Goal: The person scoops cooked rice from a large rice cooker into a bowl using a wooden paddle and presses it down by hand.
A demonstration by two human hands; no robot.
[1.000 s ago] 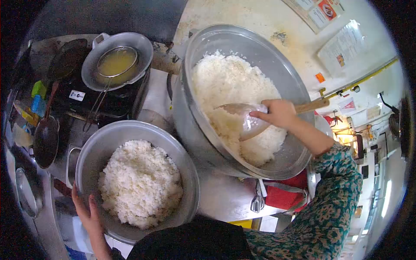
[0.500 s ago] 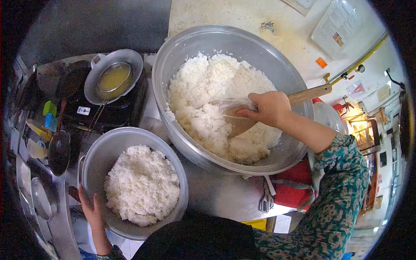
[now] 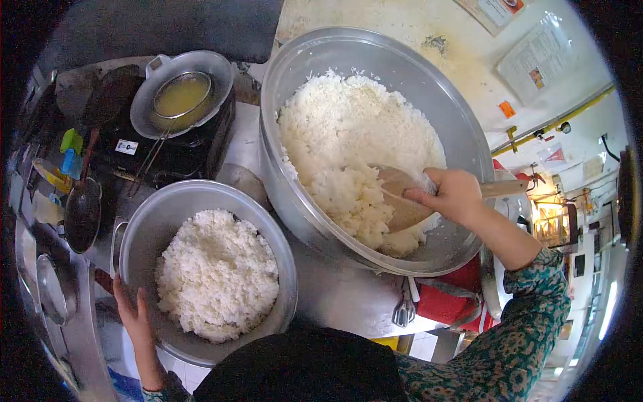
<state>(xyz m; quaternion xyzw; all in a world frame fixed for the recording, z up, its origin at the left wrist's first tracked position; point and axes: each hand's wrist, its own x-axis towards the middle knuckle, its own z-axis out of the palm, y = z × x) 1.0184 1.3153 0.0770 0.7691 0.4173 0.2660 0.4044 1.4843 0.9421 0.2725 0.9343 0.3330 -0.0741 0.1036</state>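
A large metal pot (image 3: 462, 107), tilted in view, holds cooked white rice (image 3: 362, 127). Inside it, my right hand (image 3: 462, 194) is closed around a wooden rice paddle (image 3: 405, 208). The paddle's broad blade lies against the rice, and its handle sticks out past my wrist over the rim. A pale, see-through shape by my fingers is too blurred to name. At lower left, my left hand (image 3: 137, 321) straddles the rim of a smaller metal pot (image 3: 284, 268), thumb on the inner side and fingers outside. A mound of rice (image 3: 218, 275) fills its middle.
A wok (image 3: 218, 110) with a strainer (image 3: 182, 95) over yellowish liquid sits on a black stove (image 3: 167, 174). A dark pan (image 3: 82, 214) is at left. A whisk-like utensil (image 3: 404, 311) and a red bag (image 3: 445, 301) lie by the large pot on the steel counter (image 3: 335, 295).
My right hand and the paddle have moved right and down in view, and the paddle has turned. Rice lies heaped before the blade. My left hand stays at the smaller pot's rim.
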